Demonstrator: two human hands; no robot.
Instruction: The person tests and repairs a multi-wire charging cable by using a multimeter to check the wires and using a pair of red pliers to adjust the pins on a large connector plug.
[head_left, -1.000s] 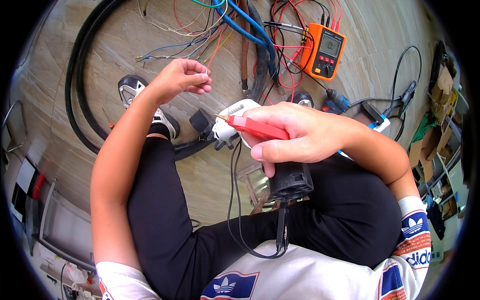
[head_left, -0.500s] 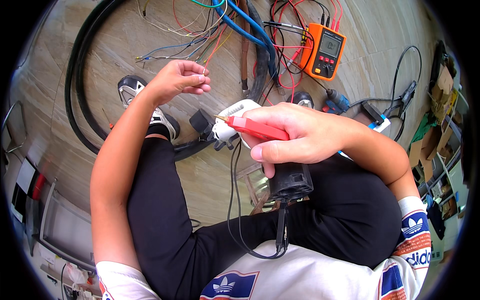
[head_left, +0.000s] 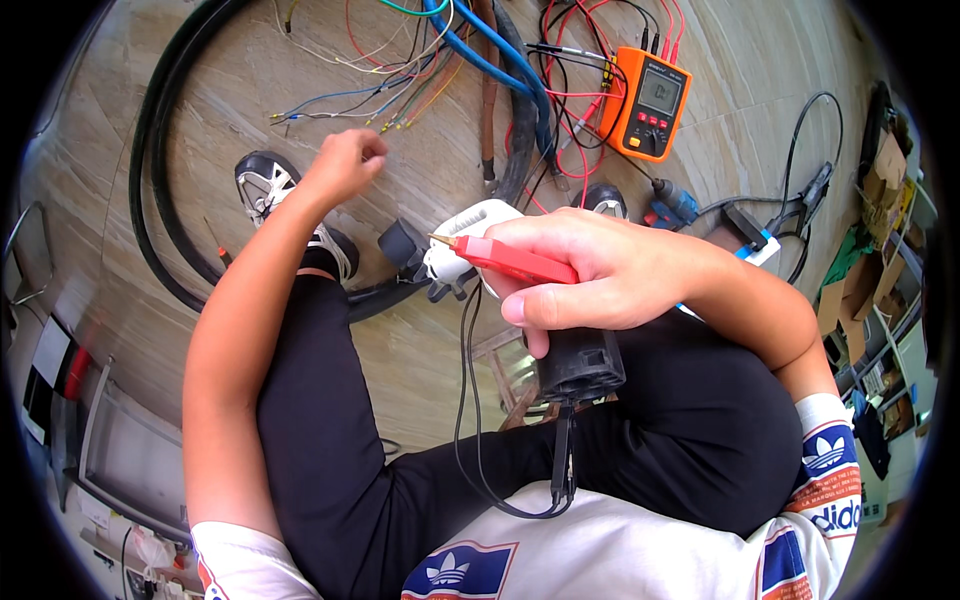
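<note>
My left hand [head_left: 345, 163] is curled just below loose coloured wire ends [head_left: 390, 122]; whether anything sits between its bent fingers is hidden. My right hand [head_left: 590, 270] grips a red test probe [head_left: 510, 260] with a brass tip pointing left. Its fingers also rest around a black cylindrical housing [head_left: 580, 365], which has a thin black lead hanging from it in a loop. A white plastic piece [head_left: 462, 222] with a toothed end lies behind the probe, partly hidden by that hand.
An orange multimeter [head_left: 648, 105] with red and black leads lies at upper right, near a blue drill [head_left: 672, 208] and power strip [head_left: 762, 255]. Thick black cable [head_left: 160, 150] curves at left beside blue cables [head_left: 480, 55]. Cardboard and shelving [head_left: 870, 260] line the right.
My left hand has moved down and to the left, away from the red wire it was pinching, and has turned more back-up. My right hand is almost unmoved.
</note>
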